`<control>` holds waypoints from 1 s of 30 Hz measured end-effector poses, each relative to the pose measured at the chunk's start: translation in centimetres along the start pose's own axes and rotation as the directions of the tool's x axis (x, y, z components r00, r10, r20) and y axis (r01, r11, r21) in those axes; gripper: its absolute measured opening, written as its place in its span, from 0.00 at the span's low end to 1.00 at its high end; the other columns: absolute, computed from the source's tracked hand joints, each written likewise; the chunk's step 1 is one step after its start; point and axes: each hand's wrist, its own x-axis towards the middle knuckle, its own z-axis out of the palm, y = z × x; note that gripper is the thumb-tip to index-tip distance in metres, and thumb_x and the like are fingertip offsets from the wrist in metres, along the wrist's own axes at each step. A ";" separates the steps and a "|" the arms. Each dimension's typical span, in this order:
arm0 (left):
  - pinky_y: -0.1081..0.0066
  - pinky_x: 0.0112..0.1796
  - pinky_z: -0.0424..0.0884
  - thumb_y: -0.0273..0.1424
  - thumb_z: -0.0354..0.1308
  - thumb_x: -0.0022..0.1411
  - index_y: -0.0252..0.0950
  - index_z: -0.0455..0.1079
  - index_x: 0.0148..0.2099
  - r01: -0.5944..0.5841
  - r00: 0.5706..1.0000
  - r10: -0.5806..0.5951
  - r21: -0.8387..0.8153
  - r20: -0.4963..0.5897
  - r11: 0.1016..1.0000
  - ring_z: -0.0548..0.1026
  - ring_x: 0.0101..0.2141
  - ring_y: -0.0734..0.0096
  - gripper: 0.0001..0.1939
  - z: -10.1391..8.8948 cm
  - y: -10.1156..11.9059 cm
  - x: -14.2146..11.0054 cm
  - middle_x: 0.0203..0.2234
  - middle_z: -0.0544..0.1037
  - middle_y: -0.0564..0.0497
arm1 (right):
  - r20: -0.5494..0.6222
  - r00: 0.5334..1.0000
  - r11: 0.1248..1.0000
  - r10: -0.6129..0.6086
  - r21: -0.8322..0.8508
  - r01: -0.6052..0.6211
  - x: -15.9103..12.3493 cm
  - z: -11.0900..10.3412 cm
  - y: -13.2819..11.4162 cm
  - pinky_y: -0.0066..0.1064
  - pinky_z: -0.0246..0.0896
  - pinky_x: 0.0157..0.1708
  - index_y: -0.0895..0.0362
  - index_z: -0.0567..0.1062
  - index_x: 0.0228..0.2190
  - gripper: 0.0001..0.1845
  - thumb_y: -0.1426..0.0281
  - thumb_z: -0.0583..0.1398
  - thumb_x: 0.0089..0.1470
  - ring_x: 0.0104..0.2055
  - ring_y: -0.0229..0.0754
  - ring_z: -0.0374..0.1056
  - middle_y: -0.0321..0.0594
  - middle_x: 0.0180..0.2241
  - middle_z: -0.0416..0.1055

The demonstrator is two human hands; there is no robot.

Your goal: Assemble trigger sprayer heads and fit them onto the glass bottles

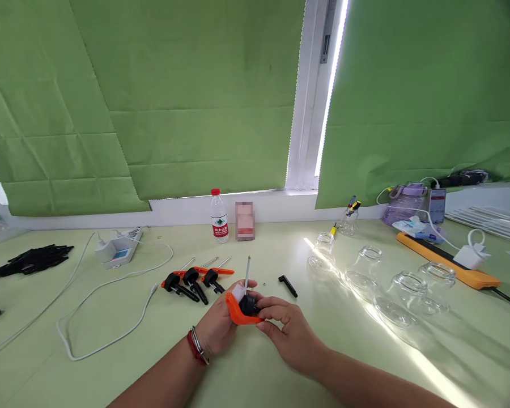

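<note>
Grasping orange-and-black piece (241, 318) in left hand (219, 328) and right hand (291, 334), 6 o'clock, above pale-green table (331, 317). Showing curved orange handle (233, 309), black cap (247, 305), near-upright rod (247, 272). Flanked by glass jars (402, 309) at 4, green blinds (204, 113) at 12.

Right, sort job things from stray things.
Likely job:
held orange-and-black assembly with metal rod
three similar assemblies
small black L-shaped piece
possibly clear glass jars

Apparently lying about:
clear red-capped plastic bottle
white charging cables
orange-and-black power strip
</note>
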 end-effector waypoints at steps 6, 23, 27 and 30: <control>0.70 0.41 0.66 0.33 0.65 0.50 0.42 0.63 0.52 0.069 0.996 -0.075 0.112 0.046 0.991 0.71 0.39 0.69 0.27 -0.4 -0.3 -0.1 0.40 0.70 0.50 | 0.084 0.996 1.000 -0.010 0.028 0.007 0.1 -0.3 -0.5 0.36 0.62 0.47 0.52 0.79 0.31 0.08 0.71 0.58 0.54 0.45 0.43 0.68 0.40 0.38 0.74; 0.73 0.30 0.63 0.22 0.58 0.42 0.36 0.75 0.40 -0.088 0.993 0.113 0.425 -0.034 0.901 0.64 0.29 0.73 0.19 -1.9 0.5 -0.2 0.27 0.69 0.53 | 0.110 0.928 0.689 0.355 0.640 -0.340 1.7 -4.6 1.2 0.29 0.49 0.27 0.58 0.69 0.24 0.18 0.57 0.56 0.56 0.23 0.33 0.54 0.35 0.24 0.65; 0.74 0.28 0.62 0.22 0.58 0.44 0.35 0.75 0.40 -0.083 0.994 0.104 0.479 -0.017 0.874 0.63 0.28 0.74 0.17 -1.8 0.6 -0.3 0.26 0.67 0.54 | 0.196 0.910 0.655 0.365 0.641 -0.400 1.6 -4.2 1.5 0.29 0.47 0.25 0.59 0.68 0.24 0.18 0.58 0.57 0.56 0.21 0.32 0.54 0.35 0.23 0.64; 0.74 0.28 0.62 0.22 0.57 0.44 0.34 0.74 0.39 -0.123 0.991 0.131 0.502 0.020 0.856 0.63 0.28 0.74 0.16 -1.7 0.7 -0.4 0.26 0.67 0.54 | 0.223 0.902 0.647 0.370 0.634 -0.423 1.6 -4.1 1.6 0.28 0.46 0.24 0.59 0.67 0.24 0.18 0.58 0.57 0.55 0.20 0.31 0.54 0.35 0.22 0.64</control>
